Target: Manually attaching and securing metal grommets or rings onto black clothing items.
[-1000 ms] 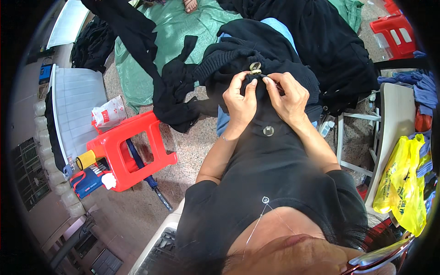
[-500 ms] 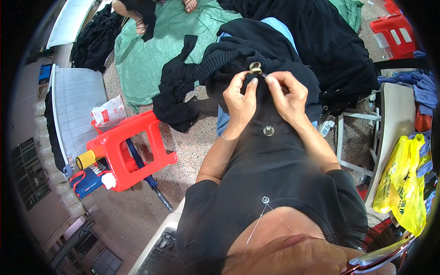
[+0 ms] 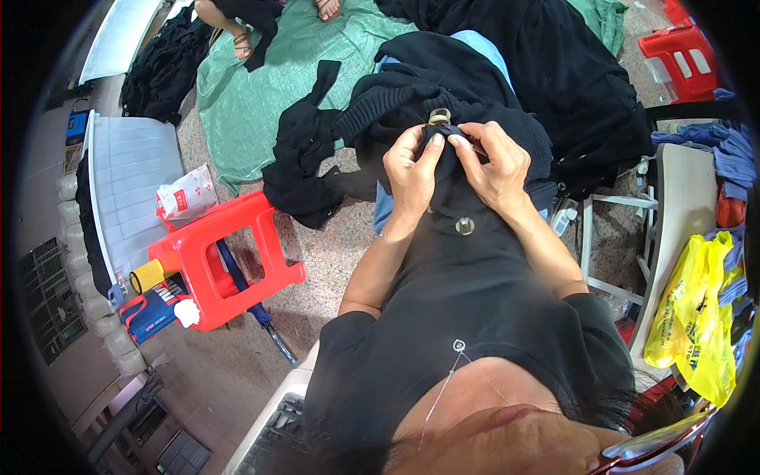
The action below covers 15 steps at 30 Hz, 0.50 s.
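A black knitted garment (image 3: 412, 75) with a ribbed band lies spread over my lap. Just beyond my fingertips, pale round buttons (image 3: 439, 116) sit close together on it. My left hand (image 3: 412, 170) is closed, thumb and fingers pinching a fold of the black cloth. Beside it, my right hand (image 3: 499, 162) pinches the same fold from the other side. Whether a small tool or thread is between the right fingers is too small to tell. Nearer my body, another pale button (image 3: 465, 226) shows on the black fabric.
On the left stands a red plastic stool (image 3: 214, 257) with a white packet (image 3: 188, 194) by it. Black garments (image 3: 305, 158) lie on the floor and a green sheet (image 3: 237, 119). A yellow bag (image 3: 693, 317) hangs right, beside a pale chair (image 3: 685, 198). Another person's foot (image 3: 243, 45) shows far off.
My right fingers have come in toward the left ones, and both now press on the fold below the buttons. The cloth there is lifted and bunched more than before.
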Tool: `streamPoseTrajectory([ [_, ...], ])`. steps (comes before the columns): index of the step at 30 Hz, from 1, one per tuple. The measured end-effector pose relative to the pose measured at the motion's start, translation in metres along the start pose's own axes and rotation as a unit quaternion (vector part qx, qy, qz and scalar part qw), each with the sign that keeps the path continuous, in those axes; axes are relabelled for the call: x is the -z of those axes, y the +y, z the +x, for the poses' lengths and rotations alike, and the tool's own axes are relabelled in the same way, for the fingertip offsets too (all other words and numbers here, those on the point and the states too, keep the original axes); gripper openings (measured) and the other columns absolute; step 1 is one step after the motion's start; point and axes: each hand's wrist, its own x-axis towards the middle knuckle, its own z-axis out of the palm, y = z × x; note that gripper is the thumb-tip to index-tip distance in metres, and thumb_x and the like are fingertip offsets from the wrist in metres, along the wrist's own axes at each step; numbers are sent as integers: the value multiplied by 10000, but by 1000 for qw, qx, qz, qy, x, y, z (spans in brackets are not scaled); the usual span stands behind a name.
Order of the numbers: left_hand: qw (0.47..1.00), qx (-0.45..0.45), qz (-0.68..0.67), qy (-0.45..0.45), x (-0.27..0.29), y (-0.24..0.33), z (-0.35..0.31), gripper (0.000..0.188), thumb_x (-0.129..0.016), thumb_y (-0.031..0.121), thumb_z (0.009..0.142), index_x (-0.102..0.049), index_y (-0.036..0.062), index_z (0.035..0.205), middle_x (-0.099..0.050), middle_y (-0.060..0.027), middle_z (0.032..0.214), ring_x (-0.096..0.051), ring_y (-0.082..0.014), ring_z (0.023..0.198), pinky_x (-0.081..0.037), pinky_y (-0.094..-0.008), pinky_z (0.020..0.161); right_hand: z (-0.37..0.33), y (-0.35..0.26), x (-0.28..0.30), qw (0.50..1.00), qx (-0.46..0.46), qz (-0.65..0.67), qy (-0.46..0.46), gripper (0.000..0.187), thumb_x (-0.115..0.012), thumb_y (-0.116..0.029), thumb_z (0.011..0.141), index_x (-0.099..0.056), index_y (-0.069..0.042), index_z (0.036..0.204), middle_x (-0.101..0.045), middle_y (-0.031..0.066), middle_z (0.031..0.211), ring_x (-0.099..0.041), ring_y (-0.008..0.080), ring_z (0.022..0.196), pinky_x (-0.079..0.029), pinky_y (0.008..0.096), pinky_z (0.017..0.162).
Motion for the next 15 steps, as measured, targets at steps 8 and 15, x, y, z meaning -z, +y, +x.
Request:
streamPoseTrajectory([
  [8, 995, 40, -84, -25, 3, -2, 1, 157, -653, 69, 926, -664, -61, 1012, -653, 12, 895, -538, -31, 808, -445, -186, 730, -2, -2, 0, 995, -66, 76, 5, 101, -748, -112, 842, -690, -37, 877, -671, 65, 760, -656, 190, 604, -499, 279, 543],
  [15, 992, 51, -105, -51, 6, -9, 3, 200, -624, 63, 947, -642, -48, 1111, -677, -51, 991, -618, -91, 856, -486, -216, 806, -8, 9, -1, 946, -244, 213, 21, 117, -709, -113, 904, -695, -1, 936, -667, 29, 700, -596, 51, 636, -478, 226, 578],
])
